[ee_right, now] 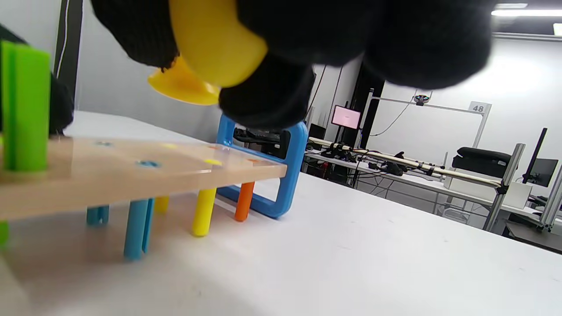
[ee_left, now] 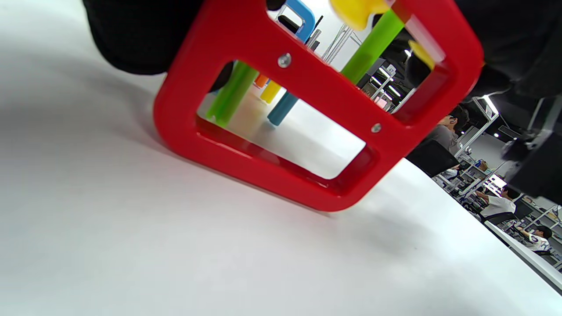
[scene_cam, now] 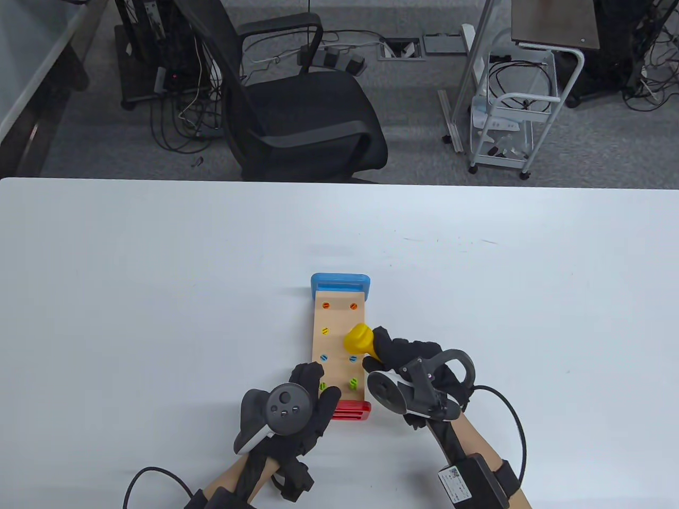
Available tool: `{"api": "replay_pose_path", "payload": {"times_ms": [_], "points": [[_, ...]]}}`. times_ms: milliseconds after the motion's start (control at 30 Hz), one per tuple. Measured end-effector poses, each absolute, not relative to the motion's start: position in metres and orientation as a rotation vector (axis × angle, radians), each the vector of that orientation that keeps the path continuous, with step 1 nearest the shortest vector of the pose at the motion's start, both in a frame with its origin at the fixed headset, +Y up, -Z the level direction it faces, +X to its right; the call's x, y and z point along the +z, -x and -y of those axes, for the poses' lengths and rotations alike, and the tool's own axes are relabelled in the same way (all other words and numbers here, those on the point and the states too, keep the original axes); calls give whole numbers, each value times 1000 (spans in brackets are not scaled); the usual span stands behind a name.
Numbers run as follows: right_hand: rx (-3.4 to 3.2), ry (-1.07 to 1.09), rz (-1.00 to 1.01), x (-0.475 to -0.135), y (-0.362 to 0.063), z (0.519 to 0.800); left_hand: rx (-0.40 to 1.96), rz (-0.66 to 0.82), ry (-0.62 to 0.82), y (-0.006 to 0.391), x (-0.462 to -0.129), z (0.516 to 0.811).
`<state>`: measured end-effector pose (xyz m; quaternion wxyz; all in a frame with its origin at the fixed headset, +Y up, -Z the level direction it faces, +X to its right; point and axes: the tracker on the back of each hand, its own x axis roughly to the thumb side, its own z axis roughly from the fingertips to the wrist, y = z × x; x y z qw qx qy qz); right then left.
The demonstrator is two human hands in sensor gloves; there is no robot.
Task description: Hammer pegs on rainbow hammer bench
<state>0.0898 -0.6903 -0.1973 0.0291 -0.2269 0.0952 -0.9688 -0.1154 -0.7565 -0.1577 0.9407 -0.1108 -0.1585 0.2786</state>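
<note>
The left hand point(scene_cam: 297, 405) presses flat on the near, red end of the bench point(scene_cam: 339, 339) at mid-table, likely steadying it, while the right hand point(scene_cam: 408, 366) grips the yellow hammer point(scene_cam: 359, 339) above the right-hand pegs.

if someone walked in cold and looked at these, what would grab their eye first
Probably the bright yellow hammer, gripped by the right hand and held over the wooden hammer bench in the middle of the white table. Next, the bench's red end frame, filling the left wrist view, with the left hand resting on that near end. One green peg stands tall above the board, while the blue, yellow and orange ones sit pushed down.
</note>
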Motion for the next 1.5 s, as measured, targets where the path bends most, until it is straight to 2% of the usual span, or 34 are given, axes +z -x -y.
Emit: {"api": "replay_pose_path", "payload": {"times_ms": [167,500,667,700,767,800,867,933,1167,1433,1500], "points": [[-3023,736,-302,-187,-100,679,569,325,229,115,-158,757],[-2995,896,-240,-164,-107,679,571,323,225,115,-158,757],[-3054,1064,-449,-156,-108,670,573,324,224,115,-158,757],[-3076,1086,-428,-157,-107,672,573,325,224,116,-158,757],[-3025,1091,-219,-162,-101,683,573,325,223,115,-158,757],[-2906,975,-81,-164,-98,692,572,327,224,115,-158,757],[-2945,1076,-191,-164,-95,691,570,326,224,116,-158,757],[-2935,1040,-118,-163,-92,691,572,326,225,116,-158,757],[-3072,1057,-399,-160,-102,676,570,326,225,116,-158,757],[-3093,1025,-451,-161,-109,676,570,327,224,116,-158,757],[-3109,1056,-400,-161,-106,682,570,327,225,116,-158,757]]}}
